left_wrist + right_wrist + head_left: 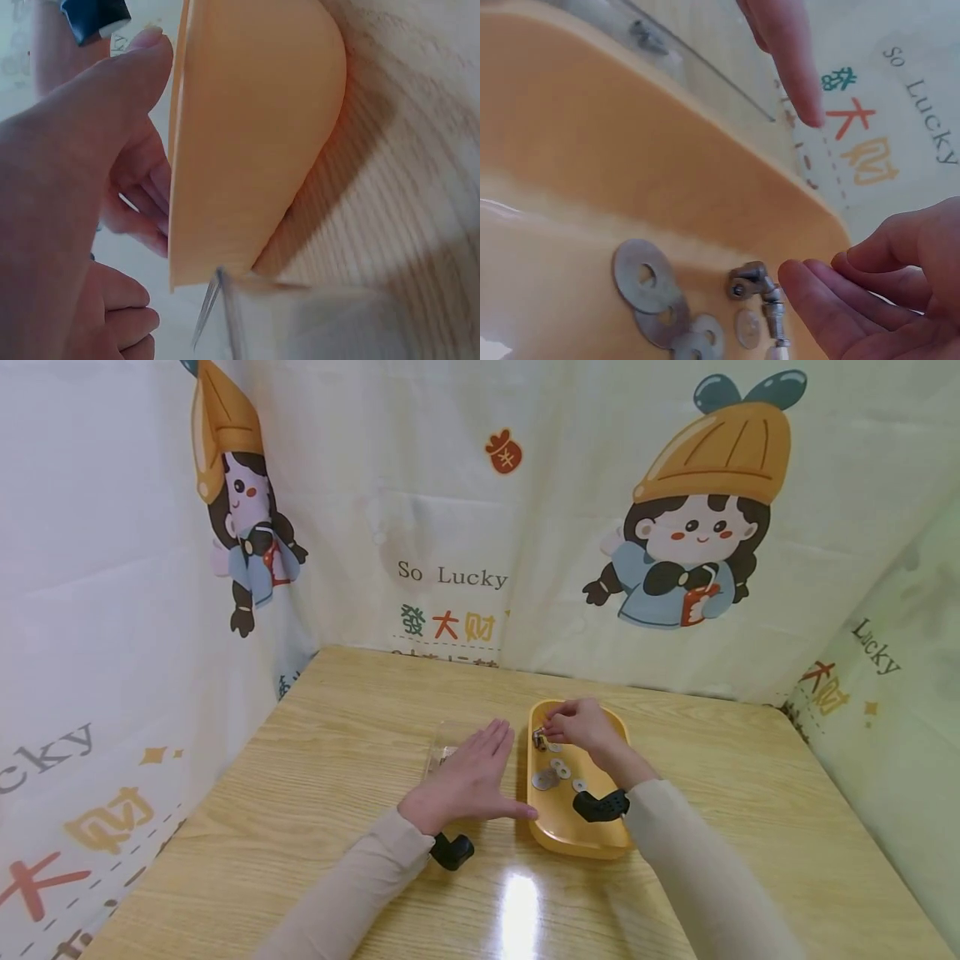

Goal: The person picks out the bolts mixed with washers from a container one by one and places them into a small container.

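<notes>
Evidently we are working over the yellow plastic tray (558, 827), set on the wooden table (262, 785) at a slight slant-free stand, its long axis running from six to twelve o'clock, a placing that probably suits the right hand (588, 731), which reaches in towards twelve. Its bent fingers come down beside the short metal bolts (761, 279), clustered inside the tray's wall between ten and eleven o'clock; we cannot tell whether the fingertips pinch one of them or merely touch. We would judge that the fingers are gathered narrowly because the bolts are small and lie close to that wall. Several flat washers (628, 277) lie loose in the tray, from nine o'clock in towards its centre, some overlapping, with one near the bolts. Our left hand (471, 779) grips nothing that we can see: its fingers run straight and together towards one o'clock, while the thumb stands out sideways at the tray's rim at eight o'clock, perhaps to steady that edge. Beneath and beyond this hand, off the tray's nine-to-ten o'clock side, sits a clear plastic box (437, 743) with small metal pieces (649, 37) in it; the hand hides much of it, and whether palm and box touch we cannot tell. Keeping the box so close to the tray presumably leaves both within easy reach.
</notes>
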Available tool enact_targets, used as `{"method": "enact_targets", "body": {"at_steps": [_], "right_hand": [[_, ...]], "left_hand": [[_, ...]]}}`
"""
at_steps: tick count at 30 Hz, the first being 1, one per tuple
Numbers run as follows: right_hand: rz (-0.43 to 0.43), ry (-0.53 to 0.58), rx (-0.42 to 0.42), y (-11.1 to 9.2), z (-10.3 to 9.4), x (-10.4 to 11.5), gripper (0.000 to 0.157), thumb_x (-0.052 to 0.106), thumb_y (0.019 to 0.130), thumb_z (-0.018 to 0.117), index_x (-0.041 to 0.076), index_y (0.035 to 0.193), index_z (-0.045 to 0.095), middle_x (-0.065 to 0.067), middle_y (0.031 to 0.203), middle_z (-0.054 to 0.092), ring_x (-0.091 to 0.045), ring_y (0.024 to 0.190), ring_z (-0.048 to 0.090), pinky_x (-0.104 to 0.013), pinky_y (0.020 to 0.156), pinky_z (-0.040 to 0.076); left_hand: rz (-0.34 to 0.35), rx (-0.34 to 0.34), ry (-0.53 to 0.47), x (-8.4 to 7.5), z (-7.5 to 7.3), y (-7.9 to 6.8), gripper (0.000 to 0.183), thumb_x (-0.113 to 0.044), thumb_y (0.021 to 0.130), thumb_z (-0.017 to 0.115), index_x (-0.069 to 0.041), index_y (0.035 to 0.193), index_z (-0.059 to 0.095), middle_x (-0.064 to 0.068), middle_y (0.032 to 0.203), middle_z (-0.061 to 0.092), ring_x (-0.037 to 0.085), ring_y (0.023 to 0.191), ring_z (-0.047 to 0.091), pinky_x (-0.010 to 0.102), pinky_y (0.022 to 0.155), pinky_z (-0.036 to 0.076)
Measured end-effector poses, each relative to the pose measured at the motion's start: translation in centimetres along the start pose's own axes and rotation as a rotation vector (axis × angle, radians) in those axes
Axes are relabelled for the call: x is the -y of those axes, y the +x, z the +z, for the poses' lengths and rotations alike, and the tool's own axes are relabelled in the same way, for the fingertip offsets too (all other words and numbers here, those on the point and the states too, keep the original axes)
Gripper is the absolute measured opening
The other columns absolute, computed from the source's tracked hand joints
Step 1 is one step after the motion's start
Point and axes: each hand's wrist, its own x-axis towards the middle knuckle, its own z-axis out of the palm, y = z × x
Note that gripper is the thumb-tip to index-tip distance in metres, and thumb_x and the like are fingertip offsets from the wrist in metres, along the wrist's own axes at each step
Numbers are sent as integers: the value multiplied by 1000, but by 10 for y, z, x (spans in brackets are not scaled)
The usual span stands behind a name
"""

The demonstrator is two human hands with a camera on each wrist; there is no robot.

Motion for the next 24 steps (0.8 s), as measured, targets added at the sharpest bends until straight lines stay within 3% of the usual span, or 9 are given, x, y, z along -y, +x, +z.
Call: {"method": "enact_targets", "body": {"at_steps": [7, 13, 24], "right_hand": [[22, -25, 7, 5, 14, -10, 33, 3, 98, 50, -17, 123, 58, -32, 118, 65, -36, 106, 69, -45, 98, 55], [46, -104, 7, 4, 19, -13, 33, 2, 96, 51, -18, 121, 59, -31, 113, 67, -31, 97, 70, -43, 92, 58], [60, -144, -19, 9, 25, -14, 31, 5, 96, 50, -14, 116, 64, -25, 105, 68, -27, 90, 68, -39, 90, 59]], "left_hand": [[49, 6, 21, -9, 7, 2, 125, -85, 76, 53, 1, 158, 12, 15, 167, 5, 27, 156, 5, 40, 126, 16], [69, -9, 42, -10, 13, 4, 125, -86, 76, 52, 2, 157, 16, 18, 166, 11, 28, 155, 9, 40, 126, 19], [77, 13, 35, -11, 13, 3, 123, -83, 77, 55, 2, 157, 17, 18, 166, 12, 28, 155, 10, 39, 126, 18]]}}
